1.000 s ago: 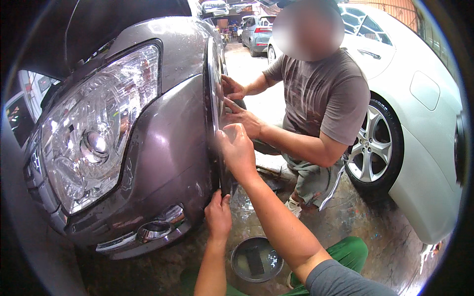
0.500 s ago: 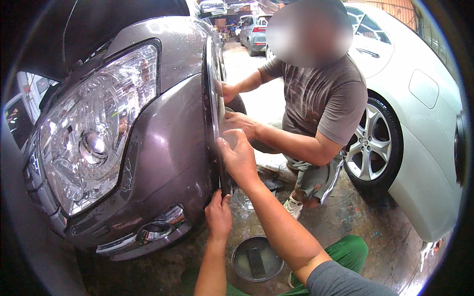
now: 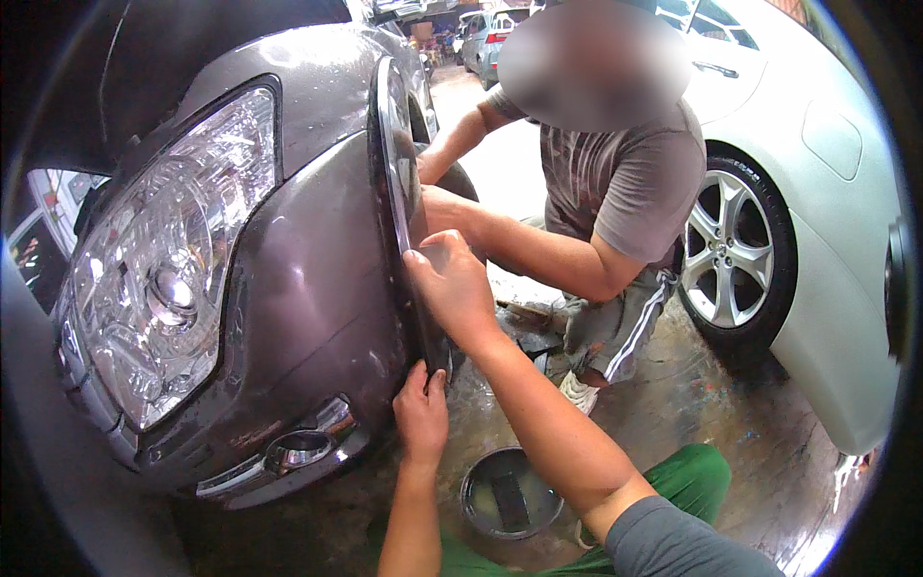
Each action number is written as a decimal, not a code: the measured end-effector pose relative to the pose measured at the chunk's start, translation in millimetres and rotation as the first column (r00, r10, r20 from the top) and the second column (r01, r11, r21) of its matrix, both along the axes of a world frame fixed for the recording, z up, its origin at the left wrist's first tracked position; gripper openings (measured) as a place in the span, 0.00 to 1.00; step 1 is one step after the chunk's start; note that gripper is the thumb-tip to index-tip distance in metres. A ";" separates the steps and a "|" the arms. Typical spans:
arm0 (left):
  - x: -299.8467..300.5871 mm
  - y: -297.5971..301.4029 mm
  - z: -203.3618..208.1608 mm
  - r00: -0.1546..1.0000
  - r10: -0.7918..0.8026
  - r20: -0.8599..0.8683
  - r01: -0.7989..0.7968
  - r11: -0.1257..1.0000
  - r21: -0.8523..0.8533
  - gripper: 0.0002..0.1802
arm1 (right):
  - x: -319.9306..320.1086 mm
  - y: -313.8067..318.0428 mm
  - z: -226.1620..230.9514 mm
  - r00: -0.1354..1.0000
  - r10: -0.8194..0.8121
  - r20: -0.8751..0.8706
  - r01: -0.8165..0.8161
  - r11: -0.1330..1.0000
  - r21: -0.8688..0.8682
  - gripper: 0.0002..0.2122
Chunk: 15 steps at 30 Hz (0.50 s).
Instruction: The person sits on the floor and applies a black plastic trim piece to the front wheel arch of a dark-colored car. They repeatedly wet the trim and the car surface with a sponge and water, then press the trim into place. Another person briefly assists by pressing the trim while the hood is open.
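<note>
A dark, curved wheel-arch trim [image 3: 401,192] with a pale, shiny edge runs down along the front corner of the dark grey car's bumper [image 3: 317,279]. Low down, my left hand [image 3: 421,409] is closed on the trim's bottom end, thumb and fingers pinching it. Higher up, my right hand [image 3: 452,288] grips the same piece, its thumb pressed on the edge and its fingers bent over the outer face. Facing me, a co-worker in a grey T-shirt [image 3: 620,183] reaches both arms to the trim's upper part; their fingers are mostly hidden behind it.
A round basin [image 3: 534,527] of cloudy water, with a dark rectangular block in it, stands on the wet floor below my right forearm. The car's headlight [image 3: 173,260] is at left. A white car [image 3: 827,231] stands close behind the co-worker.
The view has shifted a little. More of the trim's pale edge shows along its upper part. Both my hands keep their hold, and the co-worker's arms stay at the trim.
</note>
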<state>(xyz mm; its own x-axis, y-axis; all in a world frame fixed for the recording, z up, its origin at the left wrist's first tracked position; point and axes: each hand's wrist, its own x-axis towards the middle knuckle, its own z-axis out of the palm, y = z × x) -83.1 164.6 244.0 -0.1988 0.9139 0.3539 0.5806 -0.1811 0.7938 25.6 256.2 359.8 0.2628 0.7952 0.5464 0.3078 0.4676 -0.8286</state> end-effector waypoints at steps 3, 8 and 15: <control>11.2 4.7 16.8 0.991 -0.016 0.133 -0.017 0.970 0.244 0.21 | 10.7 -10.6 -17.6 0.989 0.086 -0.123 -0.099 0.990 -0.099 0.14; 33.1 28.3 83.2 0.983 0.058 0.174 -0.093 0.975 0.203 0.19 | 39.7 -37.1 -69.6 0.962 0.128 -0.241 -0.175 0.966 -0.188 0.14; 25.2 41.8 129.5 0.978 0.192 -0.079 -0.182 0.976 0.116 0.14 | 44.5 -61.6 -101.9 0.880 0.247 -0.407 -0.357 0.908 -0.221 0.16</control>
<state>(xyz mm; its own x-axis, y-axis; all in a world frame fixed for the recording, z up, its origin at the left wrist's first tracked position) -57.9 206.4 373.5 -0.3256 0.8192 0.4721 0.6799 -0.1442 0.7190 70.1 194.7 257.9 0.1190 0.9721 0.2019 -0.1568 0.2192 -0.9630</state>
